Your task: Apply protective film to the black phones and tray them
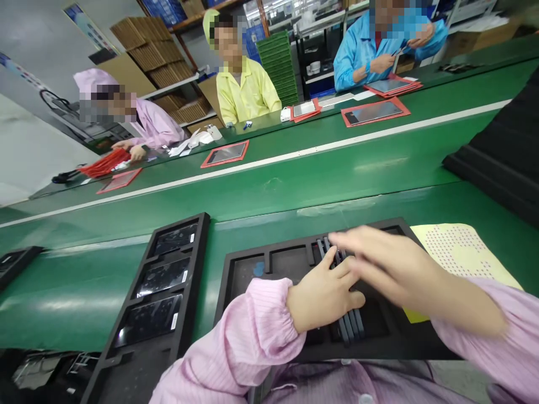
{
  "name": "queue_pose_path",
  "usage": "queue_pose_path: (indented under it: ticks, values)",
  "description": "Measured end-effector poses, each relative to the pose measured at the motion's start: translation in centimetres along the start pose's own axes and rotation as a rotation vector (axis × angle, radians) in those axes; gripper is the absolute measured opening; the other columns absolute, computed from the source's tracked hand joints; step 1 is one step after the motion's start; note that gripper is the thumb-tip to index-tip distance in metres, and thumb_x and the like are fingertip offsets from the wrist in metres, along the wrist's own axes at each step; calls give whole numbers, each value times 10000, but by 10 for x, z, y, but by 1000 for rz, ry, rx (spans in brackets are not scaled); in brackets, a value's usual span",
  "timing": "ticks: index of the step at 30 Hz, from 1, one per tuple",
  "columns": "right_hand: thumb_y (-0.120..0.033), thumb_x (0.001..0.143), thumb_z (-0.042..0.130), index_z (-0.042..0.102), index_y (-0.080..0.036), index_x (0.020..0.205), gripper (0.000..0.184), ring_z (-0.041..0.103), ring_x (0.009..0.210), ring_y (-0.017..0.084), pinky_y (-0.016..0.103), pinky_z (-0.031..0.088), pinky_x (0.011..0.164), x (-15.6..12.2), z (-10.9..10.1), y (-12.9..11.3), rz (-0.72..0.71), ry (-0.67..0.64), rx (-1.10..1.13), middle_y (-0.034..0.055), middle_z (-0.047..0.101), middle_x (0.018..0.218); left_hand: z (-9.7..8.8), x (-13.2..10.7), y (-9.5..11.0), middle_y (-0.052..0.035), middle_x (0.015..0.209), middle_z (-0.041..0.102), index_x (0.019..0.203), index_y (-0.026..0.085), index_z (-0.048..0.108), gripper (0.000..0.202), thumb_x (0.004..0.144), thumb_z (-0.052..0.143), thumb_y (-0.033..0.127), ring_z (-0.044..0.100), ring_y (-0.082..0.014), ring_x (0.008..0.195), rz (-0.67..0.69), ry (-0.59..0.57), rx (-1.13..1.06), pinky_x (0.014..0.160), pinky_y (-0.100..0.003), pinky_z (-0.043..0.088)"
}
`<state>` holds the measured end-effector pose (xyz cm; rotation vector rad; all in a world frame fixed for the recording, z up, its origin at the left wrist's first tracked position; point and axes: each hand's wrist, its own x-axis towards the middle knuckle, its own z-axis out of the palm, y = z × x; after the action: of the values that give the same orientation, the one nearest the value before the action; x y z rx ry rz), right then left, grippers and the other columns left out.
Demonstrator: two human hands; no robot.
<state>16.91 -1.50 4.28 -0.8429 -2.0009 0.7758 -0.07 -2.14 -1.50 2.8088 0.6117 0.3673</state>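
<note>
Several thin dark panels [350,326] stand on edge in a tight row inside a black compartment tray [261,251]. My left hand [324,294] lies across the middle of this row, its fingers and thumb closed around the panels. Just to the right, my right hand [387,264] is smeared by motion, its fingers stretched out over the row's far end. Whether those fingertips touch the panels I cannot tell. Both palms are hidden.
A second black tray [201,264] on the left carries several glossy screens [149,320]. Yellow dotted paper [467,252] lies at right, below black stacked trays [501,151]. Across the green bench [269,193], several people sit near screens on red sheets [225,154].
</note>
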Motion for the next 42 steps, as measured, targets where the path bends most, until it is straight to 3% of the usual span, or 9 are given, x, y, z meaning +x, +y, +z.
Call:
queue_pose_path:
  ticks: [2, 4, 7, 9, 12, 16, 23, 29, 42]
  values:
    - [-304, 804, 545, 623, -213, 1126, 343, 600, 701, 156, 286, 524, 663, 13, 12, 41, 412, -20, 56, 55, 589, 1110, 2, -8, 0, -183, 1293, 494, 920, 178, 630, 190, 853, 469, 102, 389, -349, 1270, -3, -27, 79, 1020, -619, 301]
    - [-336, 790, 534, 580, -140, 1166, 426, 532, 495, 126, 276, 482, 479, 16, 25, 76, 543, -91, 123, 91, 613, 972, 7, -17, -5, -244, 1386, 377, 1153, 144, 535, 397, 785, 443, 28, 301, -388, 1322, -84, 16, 86, 1008, -637, 302]
    - [-395, 796, 503, 555, -123, 1148, 448, 437, 379, 104, 219, 380, 362, 11, 40, 96, 602, -197, 237, -3, 548, 627, 22, -24, -23, -276, 1440, 268, 1346, 86, 311, 705, 658, 426, -15, 188, -366, 1374, -387, 274, -183, 1063, -608, 247]
    - [-446, 789, 492, 533, -137, 1138, 467, 433, 391, 97, 199, 365, 363, 7, 45, 95, 624, -211, 290, -31, 501, 588, 33, -23, -38, -240, 1432, 314, 1385, 112, 225, 797, 620, 418, -1, 264, -309, 1361, -570, 403, -543, 1082, -543, 277]
    - [-511, 767, 503, 513, -139, 1107, 504, 429, 406, 84, 189, 356, 365, 6, 45, 90, 649, -210, 336, -30, 501, 629, 42, -18, -52, -156, 1331, 485, 1336, 137, 335, 788, 563, 451, 39, 440, -254, 1262, -680, 462, -1036, 1093, -458, 309]
    - [-552, 766, 499, 541, -111, 1079, 542, 430, 391, 92, 206, 364, 382, 5, 39, 95, 674, -249, 403, -38, 477, 565, 39, -16, -55, -96, 1291, 552, 1205, 171, 523, 659, 556, 471, 64, 478, -238, 1231, -714, 506, -1200, 1100, -432, 308]
    - [-408, 762, 611, 411, -108, 1318, 663, 555, 573, 145, 290, 468, 577, 5, 21, 102, 681, -457, 666, -2, 576, 684, 33, -20, -51, -90, 1295, 557, 1227, 178, 542, 526, 708, 614, 228, 473, -262, 1235, -676, 535, -1324, 1087, -436, 317]
    - [-349, 755, 627, 479, -133, 1223, 536, 540, 544, 126, 270, 478, 560, 5, 23, 102, 680, -415, 654, -24, 541, 664, 32, -19, -50, -92, 1244, 586, 1212, 169, 540, 496, 731, 621, 259, 521, -246, 1172, -688, 518, -1282, 1048, -410, 363]
    - [-352, 688, 579, 460, -135, 1175, 547, 498, 501, 119, 261, 432, 509, 5, 30, 96, 714, -366, 639, -43, 516, 618, 37, -19, -52, -110, 1313, 537, 1246, 173, 524, 576, 737, 680, 395, 463, -269, 1243, -645, 533, -1362, 1089, -424, 317]
